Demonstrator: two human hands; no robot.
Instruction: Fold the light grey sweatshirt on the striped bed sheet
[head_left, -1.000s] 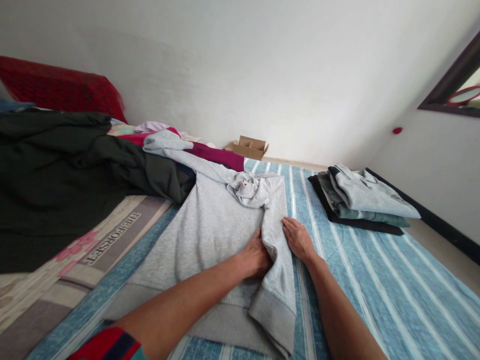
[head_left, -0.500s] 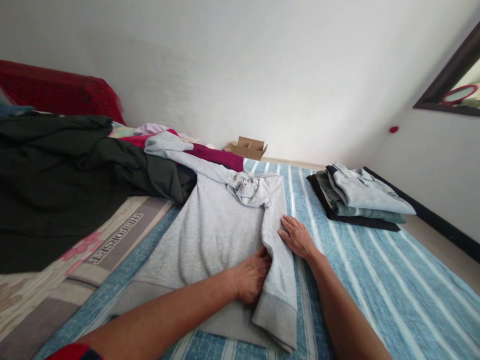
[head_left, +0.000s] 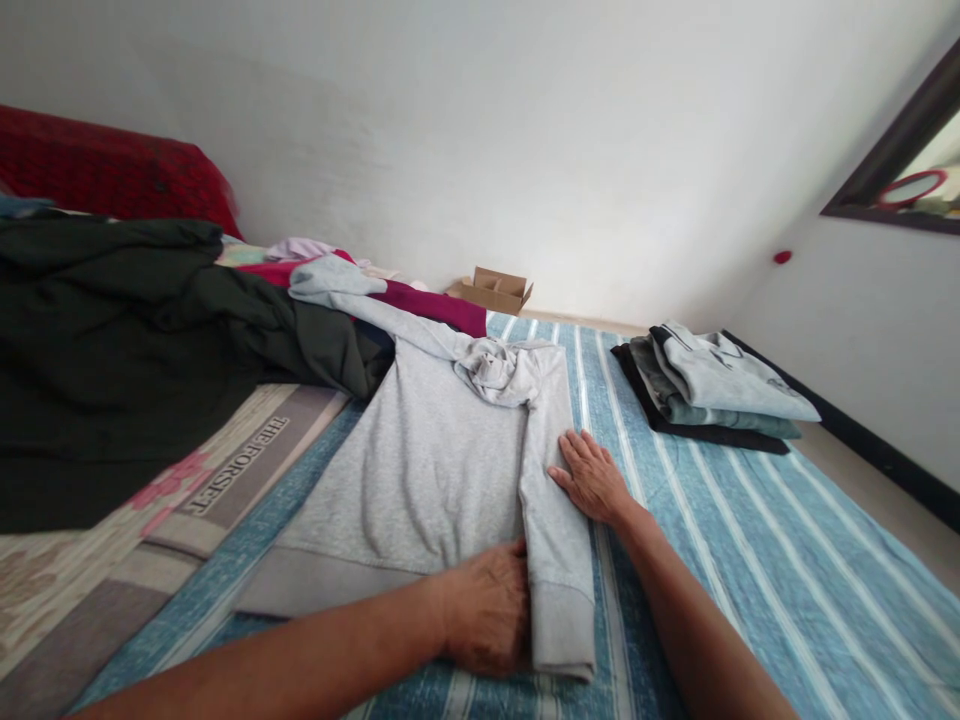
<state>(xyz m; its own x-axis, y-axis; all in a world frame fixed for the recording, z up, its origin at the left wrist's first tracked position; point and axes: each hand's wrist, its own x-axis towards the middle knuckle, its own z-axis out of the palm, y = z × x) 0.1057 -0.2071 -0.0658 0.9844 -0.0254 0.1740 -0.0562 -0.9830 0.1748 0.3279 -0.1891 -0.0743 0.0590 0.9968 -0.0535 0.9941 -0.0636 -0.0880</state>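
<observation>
A light grey sweatshirt (head_left: 450, 450) lies spread on the bed, its collar bunched at the far end. One sleeve runs down over its right side, with the cuff near me; the other stretches away to the left. My left hand (head_left: 491, 610) is at the hem, against the inner edge of the near sleeve, and its fingers are hidden from sight. My right hand (head_left: 592, 475) rests flat with fingers extended along the outer edge of that sleeve.
A stack of folded clothes (head_left: 720, 390) sits at the right on the blue striped sheet (head_left: 720, 540). Dark green clothing (head_left: 135, 370) covers the left side. Maroon cloth (head_left: 435, 307) lies behind the far sleeve, and a small cardboard box (head_left: 495, 290) stands by the wall.
My left hand has moved toward me, down along the sleeve to the hem. The cuff now lies straighter and flatter. My right hand has stayed nearly in place.
</observation>
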